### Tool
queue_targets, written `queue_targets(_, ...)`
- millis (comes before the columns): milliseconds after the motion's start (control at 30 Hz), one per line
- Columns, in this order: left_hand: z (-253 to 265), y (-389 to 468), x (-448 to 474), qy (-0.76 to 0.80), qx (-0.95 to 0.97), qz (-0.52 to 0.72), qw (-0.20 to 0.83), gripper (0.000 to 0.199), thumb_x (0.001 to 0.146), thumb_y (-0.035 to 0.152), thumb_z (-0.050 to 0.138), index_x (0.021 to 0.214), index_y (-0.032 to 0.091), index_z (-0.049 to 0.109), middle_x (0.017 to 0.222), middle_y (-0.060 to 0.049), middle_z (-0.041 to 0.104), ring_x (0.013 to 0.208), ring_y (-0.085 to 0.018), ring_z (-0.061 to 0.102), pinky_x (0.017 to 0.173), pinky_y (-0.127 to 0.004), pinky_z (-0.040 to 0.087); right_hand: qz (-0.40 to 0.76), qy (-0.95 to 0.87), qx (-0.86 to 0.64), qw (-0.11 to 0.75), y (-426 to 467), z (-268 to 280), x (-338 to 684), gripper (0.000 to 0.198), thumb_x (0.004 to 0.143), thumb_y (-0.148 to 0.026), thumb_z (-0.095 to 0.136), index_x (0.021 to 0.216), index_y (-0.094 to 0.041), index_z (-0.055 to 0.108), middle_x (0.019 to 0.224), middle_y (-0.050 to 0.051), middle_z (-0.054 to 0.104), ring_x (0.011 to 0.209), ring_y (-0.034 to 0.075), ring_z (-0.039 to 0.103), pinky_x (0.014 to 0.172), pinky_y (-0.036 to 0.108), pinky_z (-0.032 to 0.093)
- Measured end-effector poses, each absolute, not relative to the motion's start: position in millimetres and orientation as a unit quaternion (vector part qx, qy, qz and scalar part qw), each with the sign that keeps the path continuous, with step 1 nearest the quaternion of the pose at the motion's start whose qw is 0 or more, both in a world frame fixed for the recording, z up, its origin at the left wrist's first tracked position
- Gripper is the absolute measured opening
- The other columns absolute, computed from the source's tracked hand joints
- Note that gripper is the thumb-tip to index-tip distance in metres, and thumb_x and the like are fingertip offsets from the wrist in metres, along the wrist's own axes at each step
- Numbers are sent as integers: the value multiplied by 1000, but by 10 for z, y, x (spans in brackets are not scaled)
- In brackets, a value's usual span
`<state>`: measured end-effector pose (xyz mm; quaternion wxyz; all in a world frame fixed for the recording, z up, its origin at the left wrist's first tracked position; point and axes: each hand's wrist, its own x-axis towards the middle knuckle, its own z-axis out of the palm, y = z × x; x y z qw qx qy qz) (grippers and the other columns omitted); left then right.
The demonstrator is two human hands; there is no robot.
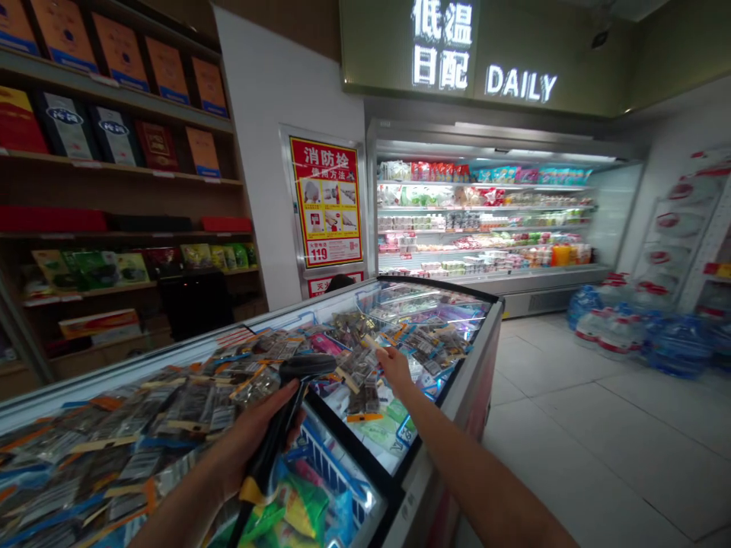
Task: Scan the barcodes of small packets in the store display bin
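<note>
My left hand (254,430) is wrapped round the handle of a black and yellow barcode scanner (307,367), whose head points right over the freezer. A cable hangs from the grip's lower end. Farther forward, my right hand (397,371) is closed, thumb and fingers together at the pale end of a clear packet (359,367) with dark contents. This packet is above the pile on the glass. Many similar packets (194,403), with blue, orange and tan edges, are spread over the freezer top to the left and beyond both hands.
The chest freezer (485,358) has a dark-framed glass top, with a blue basket (331,464) and bright bags inside. Shelves of boxes (119,156) stand left, beside a black screen (194,304). A lit chiller (485,221) is behind; water bottles (679,342) stand on the tiled floor right.
</note>
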<state>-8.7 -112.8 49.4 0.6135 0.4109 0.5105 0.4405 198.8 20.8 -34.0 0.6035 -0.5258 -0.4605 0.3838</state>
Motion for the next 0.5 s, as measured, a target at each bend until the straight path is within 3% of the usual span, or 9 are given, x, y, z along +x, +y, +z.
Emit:
queue_targets(267, 513, -1203, 76, 515, 387, 443, 623, 23, 69, 37, 58, 72, 15, 53, 54, -2, 56, 41, -8, 47, 38, -19, 40, 383, -390, -498, 674, 276, -122, 2509, 27, 67, -38, 48, 77, -16, 58, 56, -2, 53, 53, 11, 49, 49, 23, 38)
queue_targets(433, 450, -1206, 170, 513, 401, 434, 622, 27, 67, 40, 59, 71, 15, 53, 54, -2, 56, 41, -8, 48, 37, -18, 39, 416, -440, -500, 619, 208, -161, 2524, 7, 54, -20, 63, 57, -14, 59, 47, -4, 49, 51, 10, 46, 49, 21, 35)
queue_targets(500, 420, -1194, 195, 521, 401, 424, 623, 28, 67, 41, 59, 71, 15, 52, 55, -2, 57, 41, -8, 48, 37, -18, 39, 448, -440, -512, 586, 193, -194, 2577, 8, 50, -14, 65, 53, -14, 57, 41, -4, 47, 45, 10, 45, 45, 22, 34)
